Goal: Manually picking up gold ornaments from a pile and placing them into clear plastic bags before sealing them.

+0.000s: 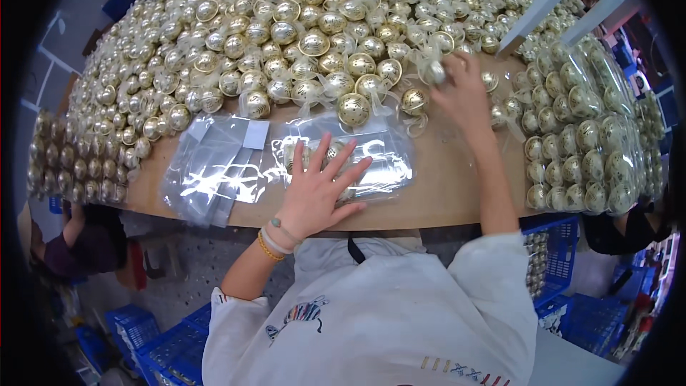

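My left hand (318,189) lies flat with spread fingers on a clear plastic bag (389,161). Inside the bag, partly covered by the hand, are a few gold jingle-bell-like balls (334,150) with cut-out patterns. My right hand (466,96) reaches forward to the edge of the heap, its fingers curled and closed on a gold ball (434,73) with a pale sheer ribbon; motion blurs this a little. Close by sit two loose gold balls, one patterned (414,101) and one nearer the bag (353,109).
A large heap of beribboned gold balls (286,32) covers the far table. Flat clear bags (214,164) lie left of my left hand. Packed bags of balls stand stacked at right (572,164) and left (78,164). White bars (547,3) rise at far right. Blue crates (561,254) stand below.
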`<state>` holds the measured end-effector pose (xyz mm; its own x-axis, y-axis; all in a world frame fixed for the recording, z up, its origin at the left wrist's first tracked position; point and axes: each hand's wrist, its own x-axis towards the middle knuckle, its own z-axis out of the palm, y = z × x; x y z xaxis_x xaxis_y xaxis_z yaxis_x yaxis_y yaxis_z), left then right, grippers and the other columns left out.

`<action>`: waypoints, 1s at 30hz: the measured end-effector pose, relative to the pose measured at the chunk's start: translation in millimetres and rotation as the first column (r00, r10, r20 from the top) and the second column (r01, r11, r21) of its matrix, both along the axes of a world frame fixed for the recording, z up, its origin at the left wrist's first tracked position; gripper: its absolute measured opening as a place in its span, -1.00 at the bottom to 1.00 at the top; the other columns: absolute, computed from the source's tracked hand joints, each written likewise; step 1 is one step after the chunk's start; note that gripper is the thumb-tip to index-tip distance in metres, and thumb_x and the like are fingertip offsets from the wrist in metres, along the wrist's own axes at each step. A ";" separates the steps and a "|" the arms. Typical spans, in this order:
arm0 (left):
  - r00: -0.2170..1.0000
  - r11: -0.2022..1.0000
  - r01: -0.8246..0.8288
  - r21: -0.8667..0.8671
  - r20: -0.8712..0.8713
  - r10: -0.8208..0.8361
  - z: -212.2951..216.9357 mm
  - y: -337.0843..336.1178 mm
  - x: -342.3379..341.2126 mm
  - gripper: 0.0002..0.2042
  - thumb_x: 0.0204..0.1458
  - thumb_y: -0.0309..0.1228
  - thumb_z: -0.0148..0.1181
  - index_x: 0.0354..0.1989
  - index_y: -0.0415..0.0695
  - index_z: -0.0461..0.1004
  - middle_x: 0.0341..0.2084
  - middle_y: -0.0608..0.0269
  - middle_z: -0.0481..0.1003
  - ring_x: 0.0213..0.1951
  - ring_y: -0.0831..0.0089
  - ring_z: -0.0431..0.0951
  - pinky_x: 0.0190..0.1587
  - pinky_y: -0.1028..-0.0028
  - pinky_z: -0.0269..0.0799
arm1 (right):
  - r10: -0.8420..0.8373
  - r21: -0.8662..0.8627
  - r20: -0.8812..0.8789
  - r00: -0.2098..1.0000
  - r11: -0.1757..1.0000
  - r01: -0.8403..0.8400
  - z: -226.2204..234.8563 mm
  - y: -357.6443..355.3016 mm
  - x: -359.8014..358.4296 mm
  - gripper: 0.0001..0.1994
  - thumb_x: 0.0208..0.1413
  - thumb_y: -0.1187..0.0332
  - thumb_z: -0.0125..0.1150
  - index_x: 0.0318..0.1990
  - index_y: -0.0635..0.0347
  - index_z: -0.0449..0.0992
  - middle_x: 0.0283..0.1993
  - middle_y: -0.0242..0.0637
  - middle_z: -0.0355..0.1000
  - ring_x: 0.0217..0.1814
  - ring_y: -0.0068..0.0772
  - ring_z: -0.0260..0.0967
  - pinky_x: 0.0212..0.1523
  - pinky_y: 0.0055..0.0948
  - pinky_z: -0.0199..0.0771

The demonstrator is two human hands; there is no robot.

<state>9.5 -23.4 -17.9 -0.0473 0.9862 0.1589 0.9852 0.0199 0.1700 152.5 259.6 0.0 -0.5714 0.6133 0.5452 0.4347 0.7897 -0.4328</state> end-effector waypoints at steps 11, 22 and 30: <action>1.000 0.999 0.001 -0.039 -0.024 -0.002 6.0 4.2 0.1 -0.33 0.00 0.15 0.10 0.32 0.27 0.19 0.35 0.29 0.10 0.38 -0.01 -0.05 0.31 -0.17 -0.31 | -0.131 -0.405 -0.131 0.983 0.912 0.068 -60.0 -57.0 78.4 -0.48 -0.18 0.38 0.46 0.01 0.17 0.42 0.01 -0.17 0.37 -0.04 -0.29 0.42 -0.06 -0.38 0.46; 0.998 0.999 0.043 -0.010 -0.036 -0.043 5.7 3.4 2.2 -0.32 0.01 0.19 0.05 0.33 0.29 0.18 0.36 0.30 0.08 0.38 0.00 -0.06 0.30 -0.19 -0.26 | 0.253 -0.809 -0.166 0.953 0.518 -0.278 -49.6 -122.1 46.1 -0.35 -0.24 0.54 0.49 0.11 0.20 0.35 0.02 -0.30 0.38 -0.02 -0.52 0.40 -0.11 -0.51 0.49; 1.000 1.000 0.023 0.002 -0.014 -0.023 3.3 -1.6 0.7 -0.33 0.02 0.18 0.05 0.33 0.31 0.17 0.36 0.29 0.07 0.38 -0.01 -0.06 0.30 -0.22 -0.29 | 0.121 -0.860 -0.482 0.868 0.123 -0.495 -45.0 -124.9 28.7 -0.40 -0.10 0.57 0.38 0.16 0.21 0.29 0.10 -0.23 0.35 0.16 -0.45 0.32 0.05 -0.47 0.45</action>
<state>10.2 -24.9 -14.6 -0.0224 0.9866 0.1613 0.9877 -0.0032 0.1563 181.2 134.7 -45.0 -0.8239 0.5433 -0.1613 0.0054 -0.2771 -0.9608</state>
